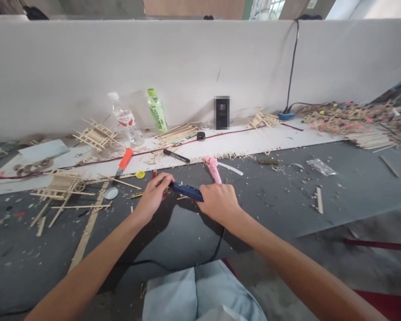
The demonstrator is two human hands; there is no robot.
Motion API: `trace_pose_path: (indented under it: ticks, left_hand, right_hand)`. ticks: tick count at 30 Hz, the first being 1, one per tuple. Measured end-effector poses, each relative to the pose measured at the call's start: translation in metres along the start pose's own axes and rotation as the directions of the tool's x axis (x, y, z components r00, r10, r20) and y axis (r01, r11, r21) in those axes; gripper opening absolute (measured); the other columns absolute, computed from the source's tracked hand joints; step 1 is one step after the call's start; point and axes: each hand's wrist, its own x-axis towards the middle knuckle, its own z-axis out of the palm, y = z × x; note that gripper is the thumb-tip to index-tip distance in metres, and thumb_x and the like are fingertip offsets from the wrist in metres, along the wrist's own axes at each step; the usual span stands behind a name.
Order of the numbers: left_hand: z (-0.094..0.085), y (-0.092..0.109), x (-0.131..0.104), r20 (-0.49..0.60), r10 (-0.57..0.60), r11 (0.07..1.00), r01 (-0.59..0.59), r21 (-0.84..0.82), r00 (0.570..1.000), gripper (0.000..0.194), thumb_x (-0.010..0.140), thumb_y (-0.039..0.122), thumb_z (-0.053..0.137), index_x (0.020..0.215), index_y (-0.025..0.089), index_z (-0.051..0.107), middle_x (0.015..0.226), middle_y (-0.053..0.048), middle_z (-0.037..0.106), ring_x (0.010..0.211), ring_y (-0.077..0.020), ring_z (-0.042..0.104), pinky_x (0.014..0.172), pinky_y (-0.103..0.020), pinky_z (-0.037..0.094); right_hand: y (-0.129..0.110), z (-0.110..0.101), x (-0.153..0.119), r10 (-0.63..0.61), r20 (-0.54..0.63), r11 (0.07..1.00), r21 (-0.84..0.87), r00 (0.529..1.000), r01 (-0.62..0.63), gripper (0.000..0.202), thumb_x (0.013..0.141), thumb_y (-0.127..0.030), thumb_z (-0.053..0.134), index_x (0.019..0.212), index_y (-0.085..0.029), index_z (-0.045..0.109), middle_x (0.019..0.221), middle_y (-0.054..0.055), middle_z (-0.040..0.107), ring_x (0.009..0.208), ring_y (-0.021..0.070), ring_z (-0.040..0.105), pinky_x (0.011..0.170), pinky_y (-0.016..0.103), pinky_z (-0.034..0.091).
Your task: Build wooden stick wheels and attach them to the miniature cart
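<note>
A dark blue tool (188, 191) with a long narrow body is held above the grey table, between my two hands. My right hand (219, 199) wraps round its right end. At its left end, my left hand (157, 192) has thumb and fingers pinched together; whether they grip the tool's tip or a small piece there is too small to tell. Just beyond my right hand lies a pink glue gun (213, 168) with a white glue stick at its back. A black pen (176, 155) rests farther back.
Stick models (63, 185) and an orange-handled knife (124, 161) lie left. A clear bottle (126, 120) and a green bottle (157, 111) stand by the wall. Piled sticks (367, 139) cover the back right. A black cable (153, 263) runs along the front edge.
</note>
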Motion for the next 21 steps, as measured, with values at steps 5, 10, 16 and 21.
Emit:
trace_pose_path:
  ticks: [5,10,16,21]
  left_hand:
    - [-0.022,0.022,0.025,-0.140,0.127,0.983,-0.106,0.147,0.982,0.031,0.104,0.049,0.045,0.097,0.023,0.060,0.080,0.003,0.056,0.057,-0.0103,0.046,0.055,-0.025,0.039]
    - [-0.060,0.033,0.095,-0.122,0.139,0.877,-0.065,0.476,0.983,0.030,0.100,0.044,0.065,0.107,0.015,0.069,0.108,-0.006,0.070,0.094,-0.0202,0.067,0.084,-0.038,0.058]
    - [-0.068,0.015,0.164,-0.105,0.047,0.745,0.036,0.666,0.993,0.037,0.100,0.040,0.068,0.129,0.016,0.065,0.130,-0.010,0.067,0.113,-0.0258,0.068,0.096,-0.047,0.060]
    - [-0.061,0.009,0.133,-0.089,0.074,0.764,0.001,0.645,0.993,0.038,0.104,0.041,0.059,0.133,0.017,0.061,0.122,-0.010,0.069,0.100,-0.0221,0.070,0.088,-0.042,0.060]
  right_hand:
    - [0.025,-0.003,-0.021,0.038,-0.026,0.999,0.008,0.999,-0.038,0.044,0.102,-0.059,0.051,0.096,-0.019,0.070,0.098,0.011,0.080,0.088,0.0286,0.077,0.069,0.030,0.044]
    - [0.069,0.007,-0.043,0.125,-0.039,0.992,0.007,0.991,-0.125,0.038,0.100,-0.056,0.055,0.086,-0.022,0.065,0.089,0.005,0.078,0.080,0.0258,0.074,0.060,0.029,0.025]
    - [0.110,0.034,-0.046,0.271,-0.063,0.963,0.017,0.961,-0.270,0.041,0.100,-0.059,0.052,0.083,-0.023,0.061,0.084,0.004,0.075,0.074,0.0253,0.071,0.060,0.029,0.022]
    - [0.121,0.061,-0.050,0.244,-0.229,0.970,0.077,0.942,-0.232,0.040,0.097,-0.058,0.057,0.079,-0.023,0.060,0.077,0.005,0.072,0.071,0.0240,0.069,0.061,0.030,0.029]
